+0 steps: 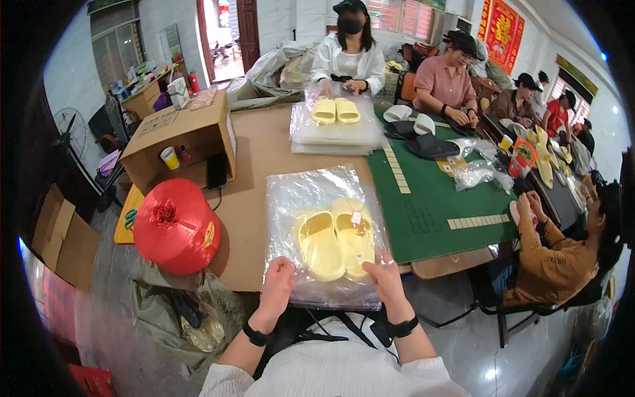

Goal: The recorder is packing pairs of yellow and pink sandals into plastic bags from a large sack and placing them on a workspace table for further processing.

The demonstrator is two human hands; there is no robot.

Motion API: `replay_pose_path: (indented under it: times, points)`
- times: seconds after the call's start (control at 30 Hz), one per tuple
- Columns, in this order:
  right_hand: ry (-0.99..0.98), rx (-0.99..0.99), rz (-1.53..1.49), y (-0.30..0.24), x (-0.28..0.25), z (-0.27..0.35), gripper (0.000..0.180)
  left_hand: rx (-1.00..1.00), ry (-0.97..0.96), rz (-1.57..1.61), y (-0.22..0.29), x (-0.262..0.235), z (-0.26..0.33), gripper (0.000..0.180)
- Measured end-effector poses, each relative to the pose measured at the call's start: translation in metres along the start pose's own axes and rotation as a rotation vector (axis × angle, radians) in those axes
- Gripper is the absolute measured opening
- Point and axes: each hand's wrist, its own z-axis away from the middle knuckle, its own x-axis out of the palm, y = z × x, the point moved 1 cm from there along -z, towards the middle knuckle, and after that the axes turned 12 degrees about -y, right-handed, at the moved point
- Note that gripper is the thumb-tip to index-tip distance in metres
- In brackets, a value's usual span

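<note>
A pair of pale yellow slippers (335, 239) lies inside a clear plastic bag (301, 192) on the brown table (264, 145) just in front of me. My left hand (276, 283) grips the bag's near edge at its left side. My right hand (384, 278) holds the same edge at the right, thumb close to the right slipper. Both hands pinch the plastic flat against the table's front edge.
A red bag-wrapped spool (176, 226) sits at the table's left. An open cardboard box (178, 139) stands behind it. Across the table a person handles yellow slippers (335, 110) on a stack of bags. A green mat (430, 198) covers the right side, with other people seated there.
</note>
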Motion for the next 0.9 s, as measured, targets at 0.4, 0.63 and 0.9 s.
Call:
replay_pose_path:
  times: [0.4,0.63,0.9]
  points:
    - [-0.096,-0.447,0.77,0.017,0.07,0.032,0.066,-0.11,-0.27,0.152,-0.008,0.024,0.02,0.052]
    - [-0.592,-0.359,0.853,-0.002,0.071,0.037,0.084,0.012,-0.16,-0.3,0.053,-0.054,0.086,0.065]
    - [-0.099,-0.306,0.782,0.011,-0.013,-0.006,0.036,-0.007,0.54,-0.141,0.16,-0.184,0.3,0.048]
